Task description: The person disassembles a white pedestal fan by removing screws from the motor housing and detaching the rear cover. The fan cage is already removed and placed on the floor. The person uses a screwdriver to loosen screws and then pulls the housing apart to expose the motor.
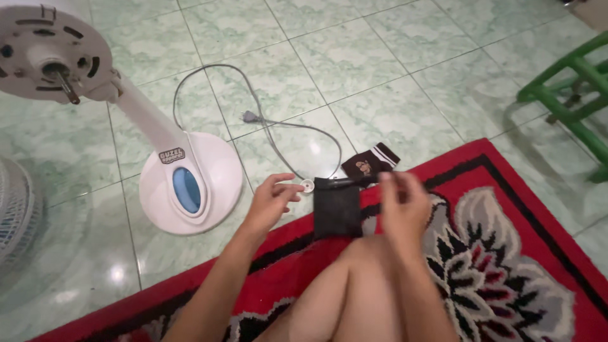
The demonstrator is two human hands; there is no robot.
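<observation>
My left hand (271,201) reaches toward a small white round cap (308,185) on the floor, fingertips touching or nearly touching it. My right hand (401,204) hovers over a dark screwdriver (354,180) lying by a black pouch (337,208), fingers curled; whether it grips anything I cannot tell. A white fan stand with a round base (190,183) and bare motor head (47,54) lies on the tiled floor to the left.
The fan's grey cord and plug (252,116) loops on the tiles. A dark sock (370,163) lies at the edge of the red patterned rug (506,253). A fan grille (16,209) at far left, a green stool (573,88) at right.
</observation>
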